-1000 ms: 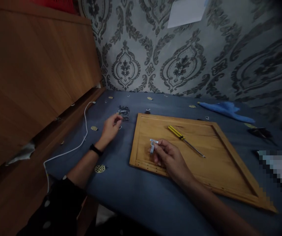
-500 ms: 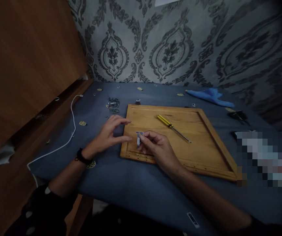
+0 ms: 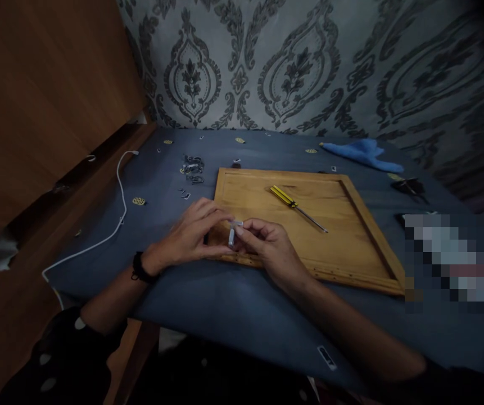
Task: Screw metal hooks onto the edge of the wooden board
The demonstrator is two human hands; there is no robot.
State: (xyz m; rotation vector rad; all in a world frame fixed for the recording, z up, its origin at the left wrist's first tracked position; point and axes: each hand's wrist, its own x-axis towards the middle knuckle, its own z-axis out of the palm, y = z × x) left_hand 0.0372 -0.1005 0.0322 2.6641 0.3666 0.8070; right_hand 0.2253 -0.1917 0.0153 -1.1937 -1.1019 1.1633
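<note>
Right hand [image 3: 275,247]: pinching metal hinge [image 3: 231,238] over wooden panel [image 3: 340,222], eight-o'clock corner. Left hand [image 3: 197,232]: curved beside it, contact unclear. Step, apparently: two-handed adjustment; next move calls for steady fingers. Screwdriver [image 3: 294,205]: two o'clock. Metal parts [image 3: 193,167]: eleven o'clock.

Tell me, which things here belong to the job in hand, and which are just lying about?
Probably part of the job:
silver metal piece, held in the right hand, with the left hand close against it
wooden panel below
yellow-and-black screwdriver on the panel
small metal parts

Probably just lying about:
blue cloth
white cable
dark object, unclear
</note>
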